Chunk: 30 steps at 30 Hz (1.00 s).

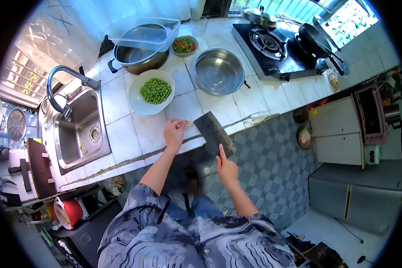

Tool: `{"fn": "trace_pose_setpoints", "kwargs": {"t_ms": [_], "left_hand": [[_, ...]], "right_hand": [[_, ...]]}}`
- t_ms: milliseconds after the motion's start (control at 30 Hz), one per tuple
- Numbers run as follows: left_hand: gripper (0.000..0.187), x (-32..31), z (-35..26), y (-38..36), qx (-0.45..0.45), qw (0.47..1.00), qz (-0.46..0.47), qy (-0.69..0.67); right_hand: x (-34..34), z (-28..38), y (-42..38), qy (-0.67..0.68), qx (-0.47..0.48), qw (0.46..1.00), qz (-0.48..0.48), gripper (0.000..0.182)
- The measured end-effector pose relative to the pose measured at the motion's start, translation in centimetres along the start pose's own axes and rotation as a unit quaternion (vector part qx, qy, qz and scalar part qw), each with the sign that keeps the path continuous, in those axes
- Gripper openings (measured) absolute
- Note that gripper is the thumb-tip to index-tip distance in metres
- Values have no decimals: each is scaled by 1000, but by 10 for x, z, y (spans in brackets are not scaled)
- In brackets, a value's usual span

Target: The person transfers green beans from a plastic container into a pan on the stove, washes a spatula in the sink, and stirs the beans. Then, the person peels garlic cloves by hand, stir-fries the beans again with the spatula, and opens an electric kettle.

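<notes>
My left hand [174, 132] is at the counter's front edge, fingers pinched on a small pale piece [189, 122] that resembles a garlic clove. Beside it, my right hand [228, 170] grips a cleaver [213, 130], its index finger stretched along the tool and the handle mostly hidden. The broad dark blade lies across the counter edge, its far corner close to the pale piece. Just behind my left hand stands a white bowl [135, 94] of green peas [155, 91]. A metal basin [219, 71] sits farther back, beyond the blade.
A steel sink [67, 147] with a curved faucet [53, 82] is at left. Behind the bowl are a large pot [143, 60] under a clear plastic container [176, 31] and a small bowl [183, 46] of chopped red and green pieces. A gas stove [268, 44] stands at back right.
</notes>
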<state>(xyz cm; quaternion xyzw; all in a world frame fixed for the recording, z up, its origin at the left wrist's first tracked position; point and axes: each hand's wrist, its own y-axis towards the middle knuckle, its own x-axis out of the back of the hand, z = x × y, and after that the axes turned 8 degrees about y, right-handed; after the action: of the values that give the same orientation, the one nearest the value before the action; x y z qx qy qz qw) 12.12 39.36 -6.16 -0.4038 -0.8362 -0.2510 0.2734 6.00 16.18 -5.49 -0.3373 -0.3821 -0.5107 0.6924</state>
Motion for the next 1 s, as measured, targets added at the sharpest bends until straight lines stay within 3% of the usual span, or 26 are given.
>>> {"fn": "trace_pose_setpoints", "kwargs": {"t_ms": [33,100,133,167,200,233,300,333,367,433,600,667,700,767,800,967,1000], "left_hand": [[12,2,1,-3,13,1000,8,-8],[12,-1,2,1,23,1000,5,-15],[12,-2,4,1,18,1000,-1,11],[12,-3,7,0,14,999,-3,37],[12,-4,6,0,16,999,-2,38],[12,-7,3,1,20,999,2,39],[13,-15,-3,2,24,999,9,38],[14,-19,-7,3,13,997,21,75],[14,-24,-12,4,1,993,32,111],[15,-36,-19,2,3,993,47,106],[17,-50,-46,-9,13,990,98,100],[23,-52,-57,-13,-15,992,51,112],[23,-51,-61,-12,-16,992,48,113],[31,-50,-66,-9,-14,978,101,183],[32,-49,-68,-8,-20,975,113,191],[25,-26,-64,-2,2,984,68,164],[23,-15,-61,-2,1,989,37,143]], "right_hand": [[1,-1,-5,1,-3,1000,2,51],[9,-3,3,170,-12,985,21,48],[12,-5,5,169,-10,985,23,48],[20,-3,5,395,-95,909,94,46],[29,-2,4,593,-175,770,159,44],[37,-3,2,592,-178,770,160,44],[49,-5,-2,754,-266,570,187,41],[46,-11,-7,795,-277,509,181,44],[41,-20,-9,794,-276,510,180,44],[29,-38,-12,846,-239,382,285,54],[4,-30,-11,850,-275,327,307,57],[-8,-22,-7,865,-267,272,326,58],[-15,-20,-7,865,-264,272,329,58],[-24,-14,-4,891,-255,183,328,58],[-26,-11,-3,888,-265,168,337,58],[-23,8,-5,894,-237,134,357,59],[-16,16,-5,882,-237,172,370,60]]}}
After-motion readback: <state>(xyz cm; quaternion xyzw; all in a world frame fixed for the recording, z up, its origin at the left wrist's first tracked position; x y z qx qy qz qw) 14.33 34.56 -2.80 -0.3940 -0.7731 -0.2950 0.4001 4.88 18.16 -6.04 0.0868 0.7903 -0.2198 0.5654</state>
